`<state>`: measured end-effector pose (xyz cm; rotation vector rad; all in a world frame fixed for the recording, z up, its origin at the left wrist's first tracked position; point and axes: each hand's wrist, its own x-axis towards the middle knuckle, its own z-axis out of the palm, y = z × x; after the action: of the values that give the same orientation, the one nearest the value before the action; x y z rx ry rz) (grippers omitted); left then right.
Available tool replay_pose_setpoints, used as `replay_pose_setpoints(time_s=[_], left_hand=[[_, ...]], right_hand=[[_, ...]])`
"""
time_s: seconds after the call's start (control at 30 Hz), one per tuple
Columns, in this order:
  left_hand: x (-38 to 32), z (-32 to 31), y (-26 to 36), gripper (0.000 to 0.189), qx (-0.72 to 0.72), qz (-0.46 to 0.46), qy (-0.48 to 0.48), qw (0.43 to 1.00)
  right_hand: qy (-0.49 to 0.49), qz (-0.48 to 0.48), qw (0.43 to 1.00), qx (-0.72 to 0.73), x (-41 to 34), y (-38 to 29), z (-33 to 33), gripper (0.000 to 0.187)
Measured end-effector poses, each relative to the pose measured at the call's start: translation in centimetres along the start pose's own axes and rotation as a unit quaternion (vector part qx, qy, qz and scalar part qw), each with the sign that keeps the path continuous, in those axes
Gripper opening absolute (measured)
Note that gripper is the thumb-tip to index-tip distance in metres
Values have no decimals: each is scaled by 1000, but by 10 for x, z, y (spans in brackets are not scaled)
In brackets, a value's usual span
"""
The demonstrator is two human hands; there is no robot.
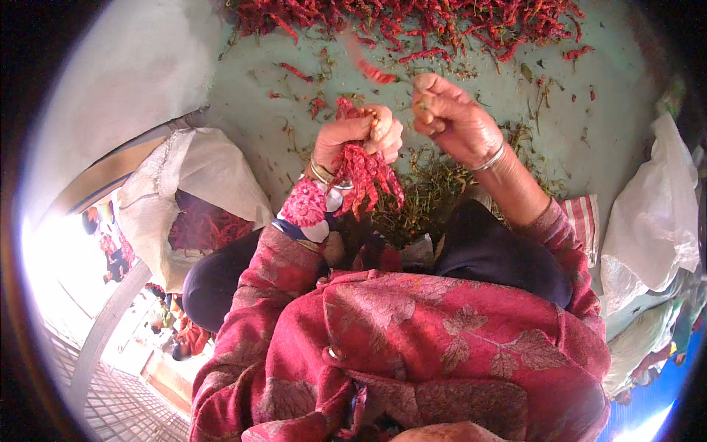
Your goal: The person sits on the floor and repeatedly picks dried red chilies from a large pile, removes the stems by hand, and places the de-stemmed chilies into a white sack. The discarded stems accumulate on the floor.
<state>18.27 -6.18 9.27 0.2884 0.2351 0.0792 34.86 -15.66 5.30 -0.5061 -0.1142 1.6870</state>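
My left hand is closed around a bunch of wrinkled dried red chillies. Their tips hang below the fist, and a few stick out above it. Just to the right and slightly higher, my right hand pinches a single red chilli by its thin stem. That chilli points up and left and is partly motion-blurred. Beneath both hands, a heap of greenish-brown stems lies between my knees. Stems and scattered chillies dot the pale green floor.
A large pile of dried red chillies spreads along the far side. At left stands an open white woven sack with red chillies inside. Another white sack is at right, near a red-striped cloth. People are visible beyond the left edge.
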Motion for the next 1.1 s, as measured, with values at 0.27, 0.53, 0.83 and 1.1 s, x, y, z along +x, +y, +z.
replay_pose_setpoints(time_s=[0.27, 0.53, 0.83, 1.1], left_hand=[[13, 12, 19, 17, 442, 94, 291, 843], [11, 15, 2, 21, 704, 124, 268, 646], [9, 25, -7, 17, 574, -15, 350, 740], [1, 20, 25, 23, 125, 80, 101, 984]], right_hand=[[41, 21, 970, -238, -10, -15, -4, 15], [38, 38, 965, -256, -22, -21, 20, 15], [106, 24, 975, -191, -19, -3, -2, 14], [153, -93, 744, -644, 3, -11, -94, 28]])
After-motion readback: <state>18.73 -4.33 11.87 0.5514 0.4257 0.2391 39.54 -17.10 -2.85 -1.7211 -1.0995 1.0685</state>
